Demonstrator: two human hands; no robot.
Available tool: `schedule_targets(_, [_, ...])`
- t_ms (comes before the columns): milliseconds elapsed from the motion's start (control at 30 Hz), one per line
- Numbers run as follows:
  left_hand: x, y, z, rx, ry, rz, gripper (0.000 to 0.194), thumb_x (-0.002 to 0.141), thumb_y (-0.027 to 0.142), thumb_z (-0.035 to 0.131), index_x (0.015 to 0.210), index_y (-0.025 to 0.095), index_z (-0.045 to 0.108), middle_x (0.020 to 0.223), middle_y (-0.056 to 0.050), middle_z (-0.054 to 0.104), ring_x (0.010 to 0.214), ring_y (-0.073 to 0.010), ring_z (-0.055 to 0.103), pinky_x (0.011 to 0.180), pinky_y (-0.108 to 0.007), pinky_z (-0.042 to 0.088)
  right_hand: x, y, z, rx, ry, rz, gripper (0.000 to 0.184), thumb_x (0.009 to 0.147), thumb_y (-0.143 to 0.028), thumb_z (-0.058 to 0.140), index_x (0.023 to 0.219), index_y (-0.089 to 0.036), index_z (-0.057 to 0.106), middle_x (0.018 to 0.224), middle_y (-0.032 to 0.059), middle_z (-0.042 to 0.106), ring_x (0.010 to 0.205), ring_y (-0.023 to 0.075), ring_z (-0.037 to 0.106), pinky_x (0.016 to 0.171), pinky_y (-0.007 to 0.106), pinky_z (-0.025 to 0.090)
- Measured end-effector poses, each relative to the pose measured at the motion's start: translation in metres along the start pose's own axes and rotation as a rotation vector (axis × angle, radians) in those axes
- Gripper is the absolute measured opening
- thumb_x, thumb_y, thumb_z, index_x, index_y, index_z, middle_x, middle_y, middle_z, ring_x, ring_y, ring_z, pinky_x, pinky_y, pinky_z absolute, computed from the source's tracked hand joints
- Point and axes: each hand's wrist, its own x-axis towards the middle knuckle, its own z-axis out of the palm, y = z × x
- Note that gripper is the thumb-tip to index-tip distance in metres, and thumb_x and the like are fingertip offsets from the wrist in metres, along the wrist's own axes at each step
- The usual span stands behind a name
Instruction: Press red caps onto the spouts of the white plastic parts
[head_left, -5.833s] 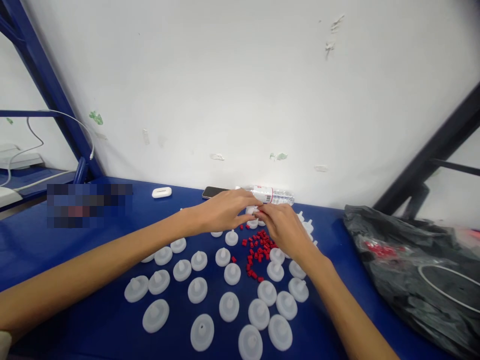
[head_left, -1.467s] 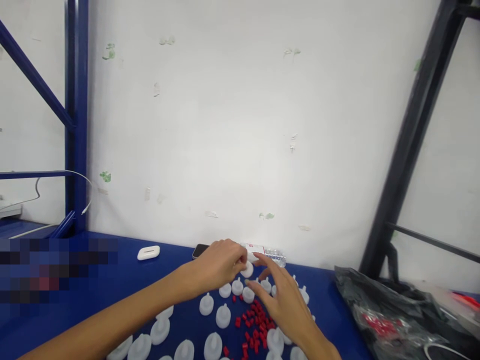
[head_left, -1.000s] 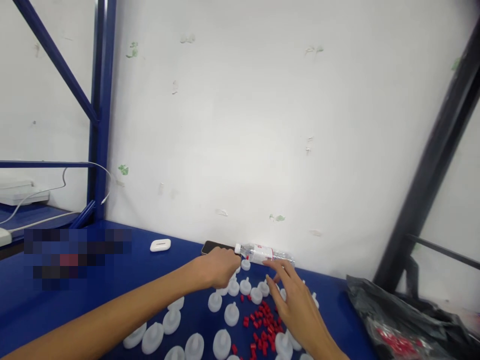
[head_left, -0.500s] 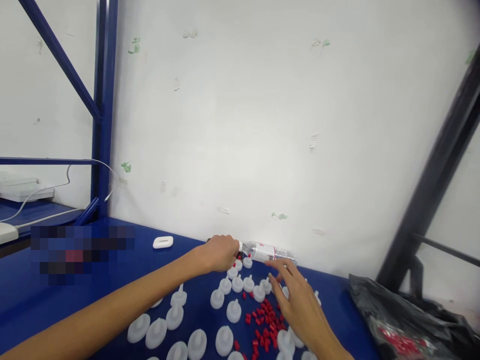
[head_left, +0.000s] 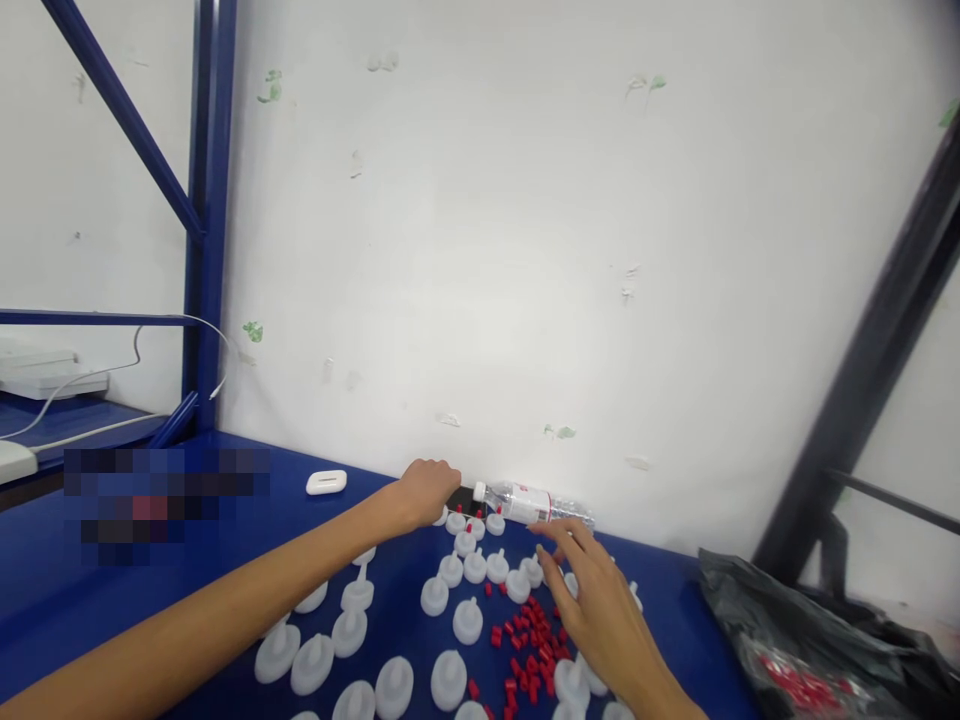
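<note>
The blue worktop [head_left: 292, 515] bore many white discs with upright nozzles [head_left: 448, 684], a few red-tipped near the back, and a loose scatter of small red pieces [head_left: 532, 665]. Along its rear lay a white case [head_left: 326, 483], a dark phone [head_left: 468, 503] and a clear bottle on its side [head_left: 525, 502]; a black plastic bag [head_left: 739, 590] lay crumpled at the right

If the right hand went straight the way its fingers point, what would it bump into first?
Probably the clear bottle lying just ahead of the right hand, though its height above the table is unclear; it might pass over.
</note>
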Motion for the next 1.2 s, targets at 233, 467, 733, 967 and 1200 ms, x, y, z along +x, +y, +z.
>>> schedule_targets(233, [-0.016,0.049,-0.023,-0.157,0.037,0.224,0.027,0.103,0.04,0.053,0.1,0.022,0.072,0.088,-0.003,0.075,0.079,-0.018,0.071,0.068,-0.027,0.052,-0.003,-0.006,0.004,-0.006,0.048,0.014,0.053,0.098,-0.046,0.06,0.147,-0.029,0.046,0.107,0.0052,0.074,0.099,0.0265,0.07,0.083,0.041,0.059])
schedule_targets(467, [-0.027,0.077,-0.006,-0.157,0.144,0.251,0.023,0.099,0.025,0.046,0.109,0.017,0.065,0.103,-0.015,0.073,0.09,-0.0331,0.071,0.075,-0.041,0.051,0.0,0.005,0.009,-0.009,0.109,-0.077,0.03,0.101,-0.037,0.059,0.127,-0.025,0.065,0.124,0.0071,0.073,0.113,0.0282,0.068,0.094,0.043,0.056])
schedule_targets(733, [-0.009,0.078,-0.001,-0.385,-0.029,0.116,0.027,0.106,0.036,0.05,0.105,0.015,0.067,0.1,-0.007,0.071,0.089,-0.0207,0.069,0.081,-0.038,0.057,0.008,-0.001,0.003,-0.321,0.18,-0.268,0.03,0.104,-0.02,0.047,0.127,-0.021,0.067,0.122,0.0116,0.075,0.104,0.0279,0.072,0.091,0.046,0.052])
schedule_targets(967, [-0.021,0.073,-0.014,-0.557,-0.221,0.154,0.04,0.103,0.026,0.036,0.081,0.017,0.067,0.063,0.0,0.061,0.052,-0.013,0.058,0.049,-0.023,0.044,-0.003,0.064,-0.026,-0.411,0.322,0.096,0.046,0.103,-0.051,0.044,0.115,-0.016,0.071,0.101,0.0156,0.078,0.09,0.0339,0.073,0.084,0.05,0.053])
schedule_targets(1200, [-0.033,0.083,-0.001,-0.521,-0.243,0.249,0.009,0.08,0.024,0.071,0.086,0.021,0.076,0.064,0.001,0.071,0.057,-0.0159,0.066,0.051,-0.022,0.043,0.001,0.046,-0.018,-0.087,0.264,0.249,0.043,0.095,-0.054,0.057,0.125,-0.024,0.063,0.096,0.0066,0.075,0.088,0.0277,0.073,0.079,0.04,0.055])
